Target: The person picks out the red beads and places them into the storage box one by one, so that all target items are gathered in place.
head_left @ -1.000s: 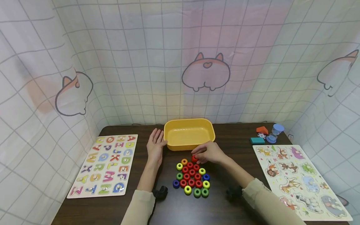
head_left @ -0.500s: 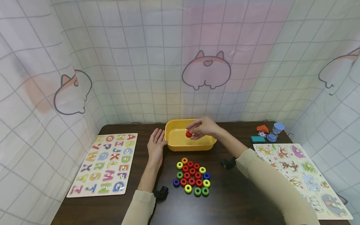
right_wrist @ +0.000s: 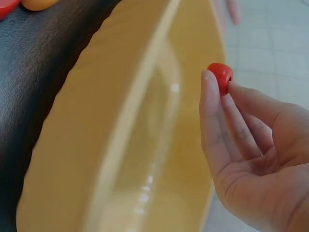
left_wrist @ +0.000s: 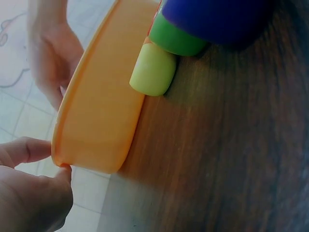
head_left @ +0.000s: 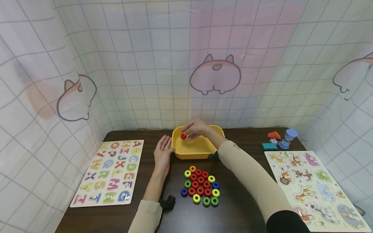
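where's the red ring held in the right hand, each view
Head: red ring just below picture centre, in the right hand, over the yellow tray.
Left wrist: not visible.
Right wrist: upper half, right of centre.
Shared landmark: the yellow tray, in all three.

A curtained tabletop play corner. Pale grid-patterned cloth [head_left: 158,69], printed with cartoon animals [head_left: 215,77], hangs along the left, rear and right sides of a dark wood-grain table [head_left: 233,207]; its wrinkles and wavering lines mark it as fabric rather than tiled wall. Toys give the setting its childlike character: an alphabet board [head_left: 117,194] at left, an animal picture board [head_left: 314,188] at right, a cluster of coloured rings [head_left: 201,182] on the near side of a yellow tray [head_left: 193,156], and a teal block [head_left: 269,147] near the rear right corner. The cloth hides the surrounding room; whether home, classroom or studio cannot be told.
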A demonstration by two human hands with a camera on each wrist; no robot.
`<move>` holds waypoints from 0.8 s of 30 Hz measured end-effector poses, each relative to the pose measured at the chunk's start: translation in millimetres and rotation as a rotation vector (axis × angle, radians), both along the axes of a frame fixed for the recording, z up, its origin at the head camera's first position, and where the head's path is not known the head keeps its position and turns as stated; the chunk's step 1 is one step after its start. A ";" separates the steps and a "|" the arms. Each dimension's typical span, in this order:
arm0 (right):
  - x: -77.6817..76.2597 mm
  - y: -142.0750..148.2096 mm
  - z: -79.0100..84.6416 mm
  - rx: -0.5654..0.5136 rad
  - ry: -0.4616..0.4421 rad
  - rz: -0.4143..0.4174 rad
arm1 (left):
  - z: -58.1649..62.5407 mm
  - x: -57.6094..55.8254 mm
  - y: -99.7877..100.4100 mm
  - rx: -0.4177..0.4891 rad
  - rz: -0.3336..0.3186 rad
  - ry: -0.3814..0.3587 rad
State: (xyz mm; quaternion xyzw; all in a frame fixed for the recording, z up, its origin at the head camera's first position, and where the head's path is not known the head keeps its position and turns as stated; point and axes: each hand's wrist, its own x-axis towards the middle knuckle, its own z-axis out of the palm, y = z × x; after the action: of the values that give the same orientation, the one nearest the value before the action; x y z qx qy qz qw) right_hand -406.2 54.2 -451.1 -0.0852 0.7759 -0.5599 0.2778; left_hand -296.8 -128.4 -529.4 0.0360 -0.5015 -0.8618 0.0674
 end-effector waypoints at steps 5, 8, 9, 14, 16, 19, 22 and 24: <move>-12.1 -13.7 -21.2 0.039 -0.027 -0.024 | -1.7 -0.4 1.0 -0.014 0.024 0.007; -14.5 -19.2 -28.3 0.073 -0.038 -0.045 | -1.8 -1.1 1.0 -0.008 0.028 0.007; -14.2 -20.4 -29.5 0.082 -0.040 -0.048 | -1.8 -1.4 1.0 -0.004 0.029 0.008; -11.2 -22.8 -38.8 0.083 -0.046 -0.071 | -3.7 -0.3 1.7 0.007 0.025 0.019; -9.6 -22.5 -39.8 0.081 -0.035 -0.076 | -4.3 -0.4 1.9 0.006 0.019 0.023; -6.5 -19.8 -37.3 0.093 0.014 -0.091 | -4.6 -1.3 1.7 0.008 0.010 0.032; -0.9 -14.9 -29.0 0.105 0.092 -0.080 | -4.5 -2.0 0.4 0.008 0.009 0.035; 5.6 -9.6 -19.7 0.093 0.136 -0.044 | -4.6 -2.1 -1.1 0.010 0.014 0.033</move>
State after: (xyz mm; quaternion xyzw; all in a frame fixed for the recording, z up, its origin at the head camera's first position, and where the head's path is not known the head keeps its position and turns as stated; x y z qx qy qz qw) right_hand -400.6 44.6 -470.8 -0.0929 0.8199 -0.5220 0.2158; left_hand -298.9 -129.4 -534.0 0.0257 -0.4957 -0.8643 0.0816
